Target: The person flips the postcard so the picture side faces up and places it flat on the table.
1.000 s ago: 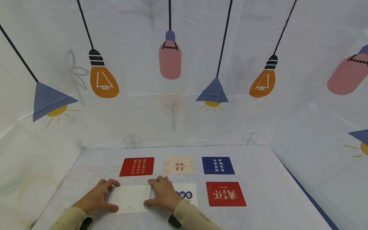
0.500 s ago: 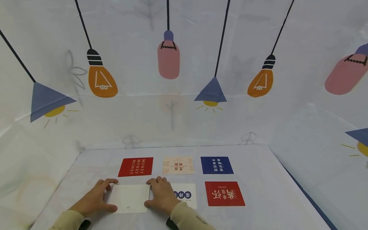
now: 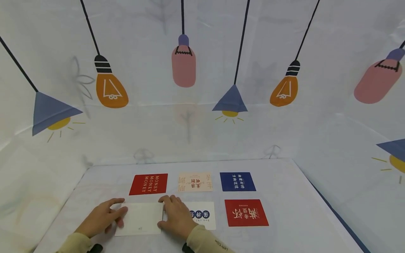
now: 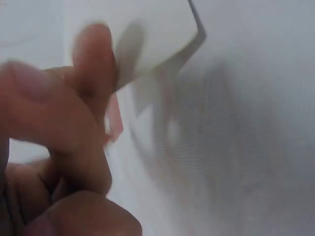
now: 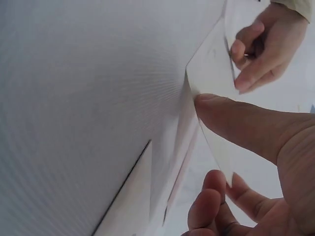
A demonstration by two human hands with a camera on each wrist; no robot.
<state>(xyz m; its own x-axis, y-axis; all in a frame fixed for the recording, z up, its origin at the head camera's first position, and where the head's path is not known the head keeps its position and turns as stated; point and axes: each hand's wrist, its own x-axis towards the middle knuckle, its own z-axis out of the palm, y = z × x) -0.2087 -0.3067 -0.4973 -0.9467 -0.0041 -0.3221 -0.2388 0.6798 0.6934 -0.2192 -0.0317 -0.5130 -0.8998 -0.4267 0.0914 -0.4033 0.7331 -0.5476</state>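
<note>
A blank off-white card (image 3: pixel 140 219) lies between the two hands at the front left of the table in the head view. My right hand (image 3: pixel 178 216) holds its right edge, fingertips at the far corner and thumb near the front corner. In the right wrist view the right thumb (image 5: pixel 221 115) presses along the card's edge, which is tilted up from the table. My left hand (image 3: pixel 99 218) has curled fingers at the card's left edge, with one digit overlapping the card. In the left wrist view a fingertip (image 4: pixel 93 44) lies against the card's face, near its shadow.
Behind lie a red MONEY card (image 3: pixel 148 184), a cream card (image 3: pixel 195 182) and a blue card (image 3: pixel 238 181). A white card with blue circles (image 3: pixel 204 223) is partly hidden by the right hand. Farther right is another red card (image 3: pixel 246 213). A lamp-patterned sheet (image 3: pixel 142 137) hangs behind.
My left thumb has moved from the card's front left corner up to the middle of its left edge, close to the index finger. My right hand keeps its hold. The head view has shifted slightly.
</note>
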